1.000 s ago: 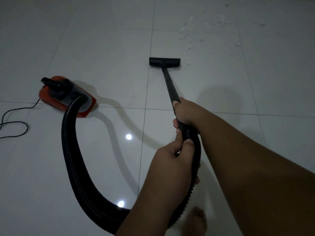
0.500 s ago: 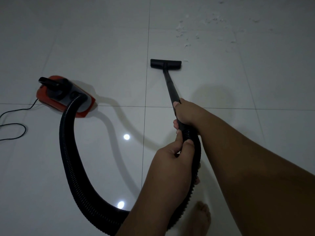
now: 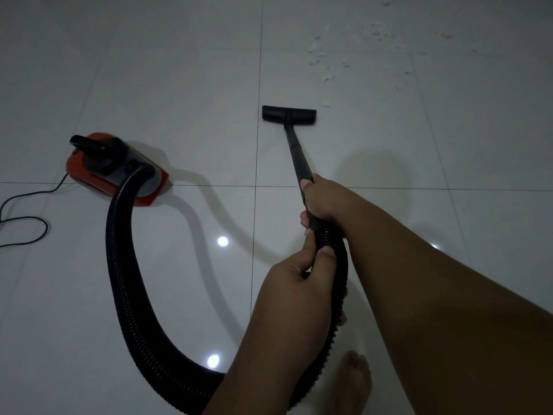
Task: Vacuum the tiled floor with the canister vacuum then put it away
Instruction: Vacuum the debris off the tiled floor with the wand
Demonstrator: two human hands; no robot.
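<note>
Dim, glossy white tiled floor (image 3: 179,70)

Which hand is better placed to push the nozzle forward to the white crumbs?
Likely the right hand: it grips the wand nearest the nozzle, arm in line with it. The left hand holds the hose behind. Crumbs lie ahead, to the right.

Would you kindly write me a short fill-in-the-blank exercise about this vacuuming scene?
The canister sits to the ____ of the wand.
The left hand grips the ribbed ____.
The right hand holds the wand, whose floor head is coloured ____.
Missing words: left; hose; black.
</note>
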